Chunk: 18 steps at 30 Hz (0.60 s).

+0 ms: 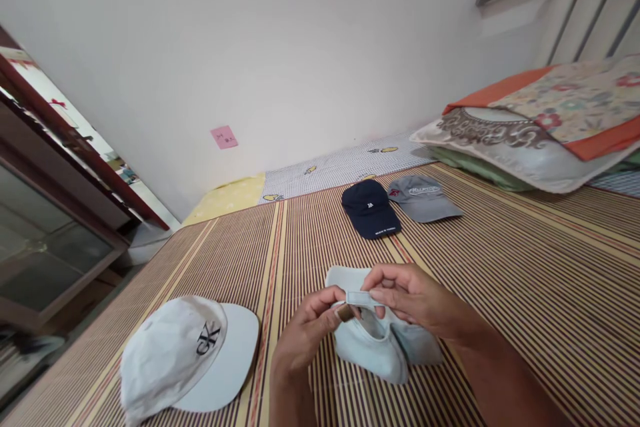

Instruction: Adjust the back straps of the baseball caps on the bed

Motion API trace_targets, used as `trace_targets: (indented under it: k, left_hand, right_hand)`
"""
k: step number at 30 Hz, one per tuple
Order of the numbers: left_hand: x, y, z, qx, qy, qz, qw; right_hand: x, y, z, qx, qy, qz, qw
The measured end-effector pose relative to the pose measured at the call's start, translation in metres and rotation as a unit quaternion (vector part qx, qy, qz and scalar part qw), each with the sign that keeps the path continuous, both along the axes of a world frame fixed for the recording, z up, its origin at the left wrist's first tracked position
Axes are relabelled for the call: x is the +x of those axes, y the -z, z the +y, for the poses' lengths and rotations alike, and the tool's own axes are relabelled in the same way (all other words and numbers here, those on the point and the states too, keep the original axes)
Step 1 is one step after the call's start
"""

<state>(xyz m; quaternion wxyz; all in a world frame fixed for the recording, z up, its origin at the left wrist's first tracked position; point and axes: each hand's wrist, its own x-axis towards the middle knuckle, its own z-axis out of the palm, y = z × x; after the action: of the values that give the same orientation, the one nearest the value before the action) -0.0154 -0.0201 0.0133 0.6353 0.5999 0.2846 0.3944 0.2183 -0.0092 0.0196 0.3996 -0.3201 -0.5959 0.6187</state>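
A pale blue baseball cap (370, 353) lies on the striped mat, its back strap raised between my two hands. My left hand (310, 327) pinches the left end of the strap, close to a small brown patch. The fingers of my right hand (407, 297) are closed on the strap's right end. Beyond both hands, part of the cap's brim shows. To the left of my left hand rests a white cap (173, 350) with black letters on its front, brim pointing right.
A navy cap (370, 207) and a grey cap (423, 197) lie side by side farther back on the striped mat (300, 240). Pillows (500, 140) are stacked at the right. A white wall (300, 47) with a pink note (225, 137) stands behind.
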Motion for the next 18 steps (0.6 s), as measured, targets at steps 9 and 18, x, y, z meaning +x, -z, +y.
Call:
trace_targets:
  k: [9,18]
  left_hand:
    - [0.0006,0.0011,0.0006,-0.010,0.001,0.008,1.000]
    - [-0.0018,0.0039,0.0037,0.022,0.007,0.039,0.999]
  right_hand:
    - [0.0024,-0.0019,0.0006,0.003,-0.002,-0.010,1.000]
    - [0.0057,-0.0024,0.0005,0.033,-0.031,-0.042,0.998]
